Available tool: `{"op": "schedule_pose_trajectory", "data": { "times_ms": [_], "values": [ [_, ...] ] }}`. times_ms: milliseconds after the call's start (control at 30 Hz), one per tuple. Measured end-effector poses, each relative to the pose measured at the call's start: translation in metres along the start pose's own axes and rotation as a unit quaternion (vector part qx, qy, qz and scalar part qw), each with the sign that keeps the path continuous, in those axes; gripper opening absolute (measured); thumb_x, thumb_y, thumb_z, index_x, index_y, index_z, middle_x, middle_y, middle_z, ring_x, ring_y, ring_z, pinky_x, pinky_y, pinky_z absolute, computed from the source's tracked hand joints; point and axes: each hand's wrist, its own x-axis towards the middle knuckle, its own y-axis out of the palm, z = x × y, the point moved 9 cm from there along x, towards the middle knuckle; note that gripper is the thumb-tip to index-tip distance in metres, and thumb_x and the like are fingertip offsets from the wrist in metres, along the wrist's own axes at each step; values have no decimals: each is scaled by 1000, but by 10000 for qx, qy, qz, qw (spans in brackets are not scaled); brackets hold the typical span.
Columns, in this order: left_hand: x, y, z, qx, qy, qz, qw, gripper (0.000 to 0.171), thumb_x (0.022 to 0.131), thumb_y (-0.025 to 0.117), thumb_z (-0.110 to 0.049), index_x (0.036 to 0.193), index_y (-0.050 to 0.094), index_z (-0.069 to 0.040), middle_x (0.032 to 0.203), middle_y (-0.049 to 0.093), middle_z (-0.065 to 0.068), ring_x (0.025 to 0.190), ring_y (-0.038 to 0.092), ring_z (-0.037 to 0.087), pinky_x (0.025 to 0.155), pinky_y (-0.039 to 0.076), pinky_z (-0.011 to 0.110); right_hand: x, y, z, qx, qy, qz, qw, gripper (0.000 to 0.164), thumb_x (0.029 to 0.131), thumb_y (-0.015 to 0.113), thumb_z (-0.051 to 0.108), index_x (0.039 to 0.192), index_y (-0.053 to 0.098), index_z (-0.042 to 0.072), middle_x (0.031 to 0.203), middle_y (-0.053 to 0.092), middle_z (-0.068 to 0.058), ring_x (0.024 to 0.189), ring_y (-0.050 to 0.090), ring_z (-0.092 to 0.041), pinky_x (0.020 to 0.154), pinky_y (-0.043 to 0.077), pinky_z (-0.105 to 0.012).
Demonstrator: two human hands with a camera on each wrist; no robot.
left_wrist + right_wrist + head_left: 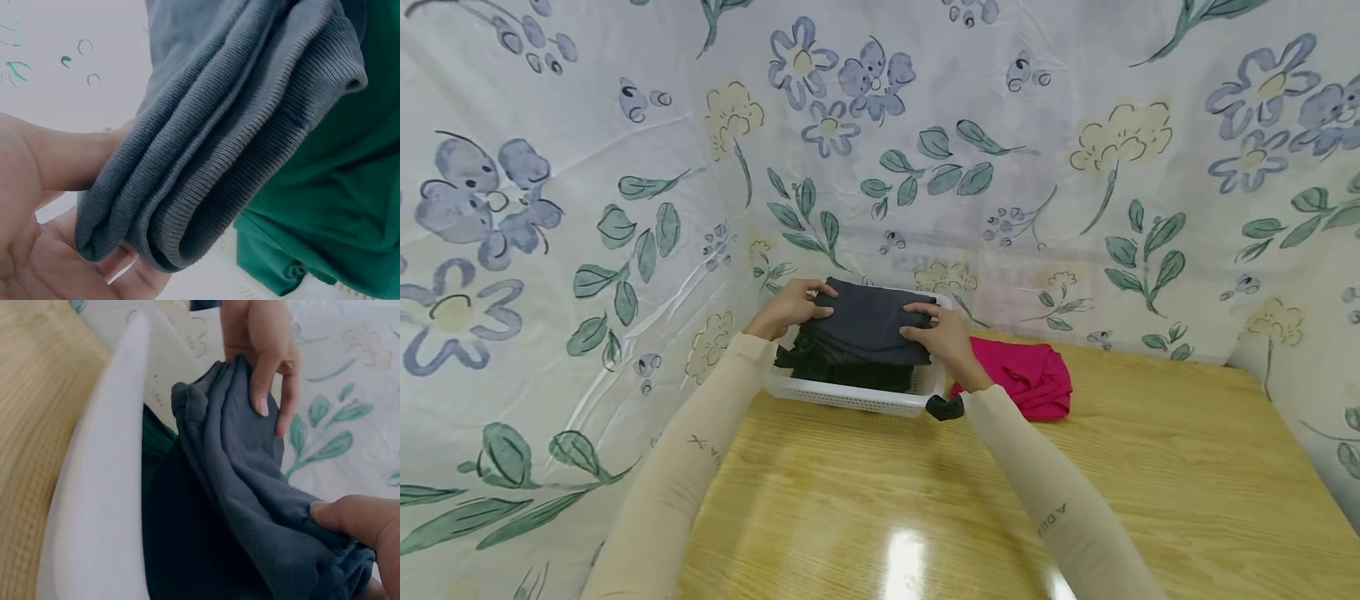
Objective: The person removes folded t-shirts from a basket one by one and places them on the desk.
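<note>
A folded dark grey garment (pixel 872 312) with ribbed edges is held between both hands over a white plastic basket (pixel 850 398). My left hand (pixel 790 307) grips its left end, thumb on one side and fingers underneath, as the left wrist view shows. At the other end my right hand (pixel 947 335) pinches the cloth, its thumb pressing on top. Below the grey garment, a dark green folded garment (pixel 331 169) lies in the basket. How far the grey cloth rests on it I cannot tell.
A bright pink folded cloth (pixel 1030 379) lies on the wooden table (pixel 1165 467), right of the basket. Floral sheeting (pixel 940 150) rises behind and along the left side, close to the basket. A black band (pixel 945 407) sits by the right wrist.
</note>
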Motion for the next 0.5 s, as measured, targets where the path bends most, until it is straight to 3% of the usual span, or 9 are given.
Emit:
{"op": "schedule_pose_trajectory", "data": {
  "times_ms": [133, 233, 433, 500],
  "values": [
    [0, 1, 8, 112, -59, 62, 9999, 34, 102, 63, -5, 136, 61, -3, 164, 28, 20, 141, 40, 43, 108, 42, 54, 0, 15, 0, -16, -57, 169, 9998, 39, 91, 80, 17, 129, 73, 22, 141, 57, -10, 115, 62, -28, 92, 56, -41],
    [2, 4, 15, 134, -117, 143, 9997, 34, 102, 63, -4, 136, 61, -1, 160, 34, 21, 129, 49, 40, 100, 46, 48, -1, 25, -2, -210, -65, 238, 9995, 39, 91, 80, 18, 130, 73, 21, 139, 59, -9, 110, 65, -27, 91, 56, -41],
    [2, 10, 26, 230, -264, 268, 9990, 35, 101, 64, -4, 136, 61, 1, 156, 37, 22, 103, 54, 28, 83, 46, 36, -1, 41, -9, -454, 127, 346, 9983, 40, 92, 79, 18, 131, 72, 21, 145, 56, -10, 122, 61, -29, 97, 53, -44],
    [1, 11, 28, 248, -273, 344, 9987, 35, 100, 65, -5, 135, 62, 1, 149, 43, 23, 88, 52, 24, 75, 44, 34, -1, 46, -11, -433, 208, 401, 9980, 40, 92, 79, 17, 132, 72, 19, 148, 55, -11, 127, 58, -31, 100, 51, -46]
  ]
}}
